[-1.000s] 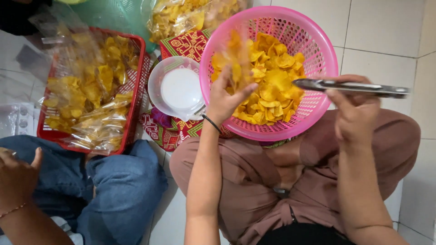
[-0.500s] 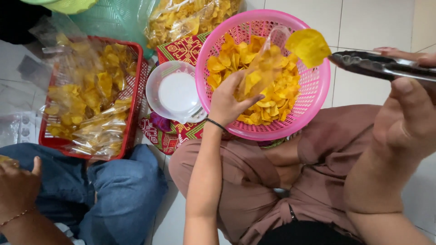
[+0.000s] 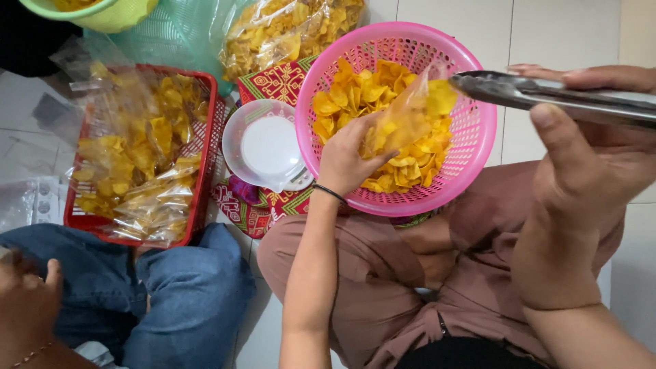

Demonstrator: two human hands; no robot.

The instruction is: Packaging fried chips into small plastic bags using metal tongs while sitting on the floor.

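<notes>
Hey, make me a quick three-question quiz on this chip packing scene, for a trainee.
1. True or false: the right hand holds metal tongs.
2. What does the left hand hold over the pink basket? A) a clear bag B) a spoon C) a lid
3. Fill in: the filled chip packets lie in a ___ tray.

Key: 1 true; 2 A, the clear bag; 3 red.
</notes>
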